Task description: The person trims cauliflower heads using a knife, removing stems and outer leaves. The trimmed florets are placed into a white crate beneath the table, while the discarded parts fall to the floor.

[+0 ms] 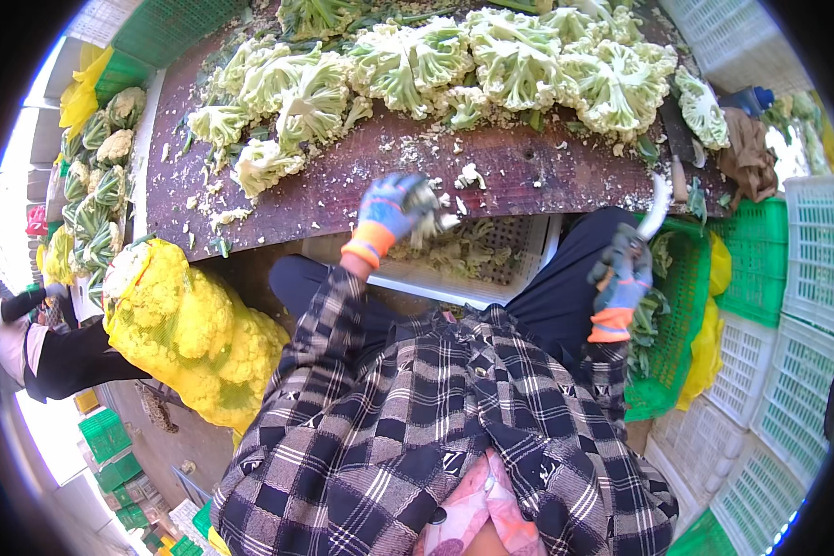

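Note:
My left hand (391, 208), in a blue and orange work glove, is over the front edge of the dark wooden table (389, 163), with blurred pale cauliflower scraps (439, 221) at its fingers; whether it grips them I cannot tell. Below it stands a white plastic crate (552, 243) with cauliflower trimmings inside. My right hand (622, 267), gloved alike, is closed around a knife (656, 205) with a curved, pale blade, above my right thigh. Cut cauliflower pieces (410, 59) are heaped along the far part of the table, and crumbs lie nearer to me.
A yellow mesh bag of cauliflower (194, 333) leans at my left. Green crates (674, 347) with leaves and stacked white crates (799, 389) stand at right. A cleaver-like blade (680, 132) lies on the table's right end. Another person's dark-clothed leg (76, 361) is at far left.

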The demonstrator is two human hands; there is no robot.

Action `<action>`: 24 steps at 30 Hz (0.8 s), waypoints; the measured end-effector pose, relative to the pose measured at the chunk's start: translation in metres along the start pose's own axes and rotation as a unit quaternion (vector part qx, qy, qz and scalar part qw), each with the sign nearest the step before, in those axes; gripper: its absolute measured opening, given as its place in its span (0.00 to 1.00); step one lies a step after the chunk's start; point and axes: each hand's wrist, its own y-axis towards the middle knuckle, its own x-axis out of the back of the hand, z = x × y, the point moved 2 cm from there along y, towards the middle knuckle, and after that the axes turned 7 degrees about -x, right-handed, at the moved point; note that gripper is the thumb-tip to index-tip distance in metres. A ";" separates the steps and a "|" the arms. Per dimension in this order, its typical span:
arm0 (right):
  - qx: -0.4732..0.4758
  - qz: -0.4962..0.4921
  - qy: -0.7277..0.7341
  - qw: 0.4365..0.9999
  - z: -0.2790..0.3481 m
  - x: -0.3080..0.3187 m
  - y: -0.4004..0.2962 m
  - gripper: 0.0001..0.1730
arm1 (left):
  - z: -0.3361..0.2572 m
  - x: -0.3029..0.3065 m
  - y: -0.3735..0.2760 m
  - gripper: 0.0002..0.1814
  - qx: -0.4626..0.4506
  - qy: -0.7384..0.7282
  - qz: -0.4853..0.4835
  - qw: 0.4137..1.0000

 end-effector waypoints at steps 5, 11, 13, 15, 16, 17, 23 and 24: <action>-0.088 0.100 -0.105 0.985 -0.037 -0.053 -0.006 0.13 | -0.029 0.029 0.055 0.29 -0.046 -0.049 -0.079 0.995; -0.138 0.139 -0.087 0.977 -0.071 -0.070 -0.014 0.11 | -0.040 0.011 0.177 0.37 -0.010 0.117 -0.007 0.993; -0.101 0.126 -0.120 0.980 -0.079 -0.066 -0.017 0.12 | -0.040 0.006 0.180 0.33 0.031 0.120 0.021 0.992; -0.122 0.133 -0.126 0.976 -0.078 -0.064 -0.016 0.12 | -0.028 0.002 0.172 0.31 0.056 0.101 0.039 0.993; -0.132 0.136 -0.129 0.973 -0.077 -0.064 -0.016 0.11 | -0.021 0.003 0.161 0.29 0.126 0.029 0.002 0.992; -0.111 0.139 -0.149 0.973 -0.080 -0.066 -0.015 0.12 | -0.009 0.003 0.151 0.30 0.124 -0.036 -0.001 0.992; 0.044 0.197 -0.318 0.926 -0.111 -0.102 -0.003 0.16 | 0.028 0.002 0.068 0.20 0.308 -0.401 -0.155 0.849; 0.045 0.215 -0.350 0.911 -0.115 -0.110 -0.004 0.18 | 0.031 0.007 0.054 0.16 0.337 -0.429 -0.147 0.825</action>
